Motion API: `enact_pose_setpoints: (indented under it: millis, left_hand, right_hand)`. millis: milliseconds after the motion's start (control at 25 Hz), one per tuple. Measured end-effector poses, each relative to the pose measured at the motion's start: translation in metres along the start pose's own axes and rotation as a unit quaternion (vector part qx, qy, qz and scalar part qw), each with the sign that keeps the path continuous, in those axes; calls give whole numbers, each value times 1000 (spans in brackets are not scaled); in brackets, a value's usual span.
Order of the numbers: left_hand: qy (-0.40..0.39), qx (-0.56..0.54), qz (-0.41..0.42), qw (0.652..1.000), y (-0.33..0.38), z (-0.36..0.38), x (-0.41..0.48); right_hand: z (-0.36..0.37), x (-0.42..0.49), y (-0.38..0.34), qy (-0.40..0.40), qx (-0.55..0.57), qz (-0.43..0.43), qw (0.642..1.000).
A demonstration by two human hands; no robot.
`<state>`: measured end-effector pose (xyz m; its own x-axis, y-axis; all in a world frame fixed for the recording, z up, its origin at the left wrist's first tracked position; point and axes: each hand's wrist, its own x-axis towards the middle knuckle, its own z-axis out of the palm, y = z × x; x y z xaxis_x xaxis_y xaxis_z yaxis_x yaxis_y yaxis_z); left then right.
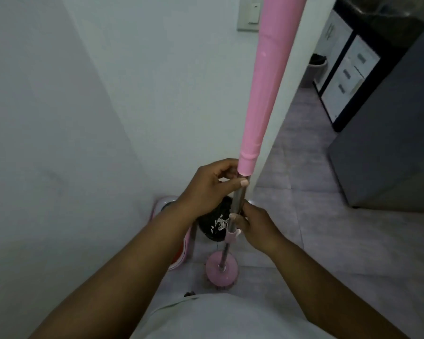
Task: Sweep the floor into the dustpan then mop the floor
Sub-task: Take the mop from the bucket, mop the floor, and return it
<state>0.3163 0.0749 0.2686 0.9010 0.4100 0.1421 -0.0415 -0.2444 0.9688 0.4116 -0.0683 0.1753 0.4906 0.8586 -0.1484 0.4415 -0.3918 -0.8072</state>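
1. White walls (132, 94) meet in a corner ahead of me, with a light switch (251, 15) high up near the wall's edge, and the pale tiled floor (304, 192) runs off to my right.
2. The mop (262, 94) stands nearly upright in front of me, its round pink head (221, 269) resting flat on the floor close to my body.
3. My left hand (213, 187) grips the metal shaft (239, 196) just under the lower end of the pink sleeve, thumb laid across the shaft.
4. My right hand (252, 226) holds the shaft lower down, fingers curled round it just above a small pink clip (233, 234).
5. Behind the shaft sits a dark rounded thing (216, 223) with white flecks on it; I cannot tell what it is.
6. Left of that, a pink-rimmed bucket (167, 204) stands against the wall, partly hidden by my left wrist.
7. On the right a tall grey cabinet (389, 143) stands on the floor, with a white drawer unit (348, 77) beyond it.
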Motion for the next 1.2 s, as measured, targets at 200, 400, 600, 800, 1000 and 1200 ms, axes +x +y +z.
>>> enact_pose_setpoints:
  millis: [200,400,600,800,1000,1200]
  left_hand:
    - [78,-21,-2,997,-1,-89,-4]
    - [146,10,-1,989,2,-158,-16]
    - [213,44,7,976,-3,-199,-4]
    - [269,55,-21,961,-24,-227,28]
    - [313,76,-65,945,-44,-253,74]
    - [347,71,-113,928,-78,-273,107]
  right_hand:
    - [43,65,-58,-26,-32,-52,998]
    - [80,115,-108,-59,-10,-104,993]
    - [97,167,-134,-71,7,-136,988]
    - [107,236,-140,-97,1,-152,984]
    - [105,305,-141,-141,9,-148,979]
    - [118,357,-131,-180,4,-119,976]
